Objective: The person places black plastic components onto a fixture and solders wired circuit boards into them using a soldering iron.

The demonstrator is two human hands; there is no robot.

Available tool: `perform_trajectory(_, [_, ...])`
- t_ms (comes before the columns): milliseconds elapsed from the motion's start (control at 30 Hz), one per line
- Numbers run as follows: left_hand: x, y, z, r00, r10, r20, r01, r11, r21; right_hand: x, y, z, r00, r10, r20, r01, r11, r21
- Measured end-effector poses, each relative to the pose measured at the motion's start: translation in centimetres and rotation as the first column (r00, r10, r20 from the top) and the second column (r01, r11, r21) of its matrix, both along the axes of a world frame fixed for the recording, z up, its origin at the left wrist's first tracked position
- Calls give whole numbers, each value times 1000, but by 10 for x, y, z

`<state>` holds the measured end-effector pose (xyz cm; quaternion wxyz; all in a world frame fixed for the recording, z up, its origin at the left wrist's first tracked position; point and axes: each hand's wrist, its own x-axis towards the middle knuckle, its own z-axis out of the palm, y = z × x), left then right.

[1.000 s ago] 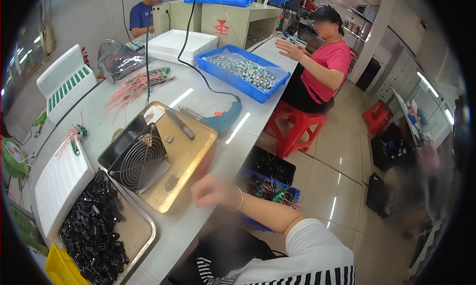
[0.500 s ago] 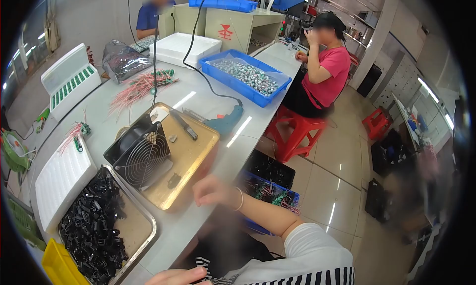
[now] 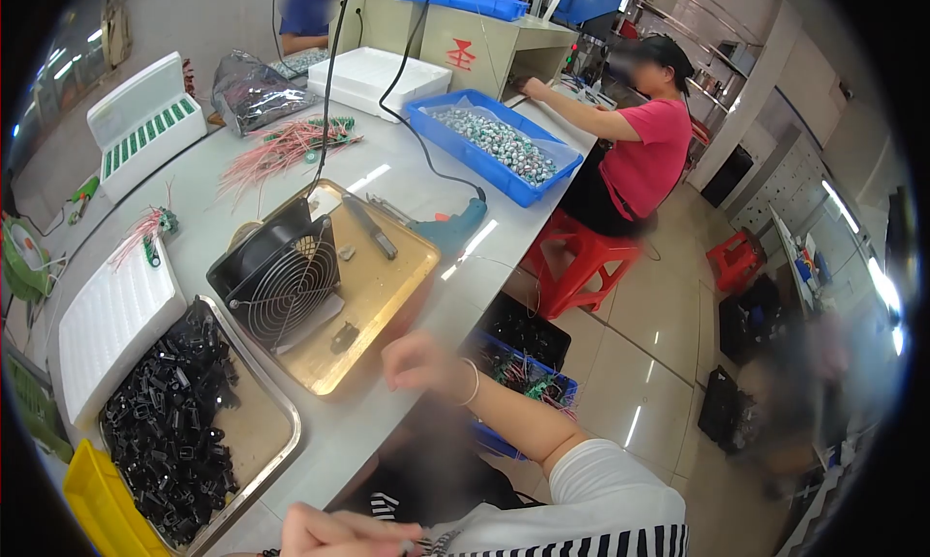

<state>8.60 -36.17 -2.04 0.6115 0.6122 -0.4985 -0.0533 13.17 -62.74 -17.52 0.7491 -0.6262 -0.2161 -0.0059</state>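
My right hand [image 3: 421,363] is over the table's front edge, just right of the gold tray [image 3: 412,291]. Its fingers are loosely bent and a little blurred, with nothing visible in them. At the bottom edge of the view, my left hand [image 3: 339,533] has its fingers pinched together on a small greyish thing that I cannot make out. A black fan with a wire guard [image 3: 291,281] stands in the gold tray, beside a dark-handled tool [image 3: 373,230]. Left of it, a metal tray [image 3: 262,441] holds a heap of black plastic parts [image 3: 174,421].
A teal power tool [image 3: 455,228], a blue bin of small round parts [image 3: 499,150], pink-wired parts [image 3: 286,150] and white foam trays [image 3: 121,320] lie on the table. A yellow bin [image 3: 107,499] is at lower left. A co-worker in pink [image 3: 659,150] sits beyond; another person is behind.
My left hand has come up further into view, now showing a small thing at its fingertips. My right hand stays nearly in place. The co-worker in pink has lowered a hand and reaches toward the shelf.
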Motion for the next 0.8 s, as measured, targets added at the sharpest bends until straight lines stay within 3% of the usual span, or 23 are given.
perform_trajectory(33, [2, -3, 9, 976, 113, 184, -137, 982, 127, 0, -1, 0, 1000, -1, -1, 1, 1000, -7])
perform_trajectory(133, [12, -12, 8, 862, 169, 478, -199, 980, 13, 0, -2, 2, 1000, -12, 8, 12, 1000, -21])
perform_trajectory(167, [17, -12, 10, 722, 187, 666, -238, 971, -14, -1, -1, 2, 1000, -13, 7, 13, 1000, -20])
perform_trajectory(300, [18, -9, 2, 458, 238, 857, -287, 951, -111, -4, 2, 6, 998, -52, -40, 52, 999, 10])
perform_trajectory(400, [22, -10, -12, 335, 314, 888, -288, 932, -220, -4, 8, 12, 993, -104, -60, 107, 993, 45])
perform_trajectory(467, [24, -7, -14, 363, 277, 890, -271, 945, -183, -2, 2, 9, 999, -33, -42, 36, 998, 55])
perform_trajectory(800, [28, -11, -24, 394, 348, 851, -242, 932, -269, -1, 2, 5, 999, -22, -50, 27, 994, 104])
